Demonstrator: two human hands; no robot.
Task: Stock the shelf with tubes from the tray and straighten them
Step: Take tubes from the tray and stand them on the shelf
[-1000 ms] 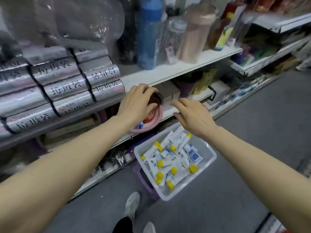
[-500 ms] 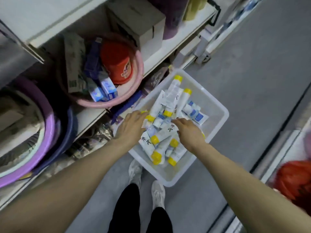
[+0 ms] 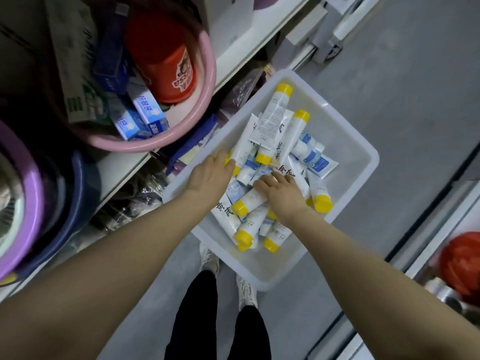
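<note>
You stand on a smooth grey floor (image 3: 389, 74) in a shop aisle, white shelving (image 3: 233, 61) at your left, another white unit (image 3: 441, 242) at your right.

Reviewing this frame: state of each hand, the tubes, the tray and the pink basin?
left hand: in the tray, fingers curled round a tube.
right hand: pressed onto the pile, grip unclear.
tubes: capped, jumbled in the tray.
tray: on the floor, partly full.
pink basin: on the shelf, holding boxes.
</note>
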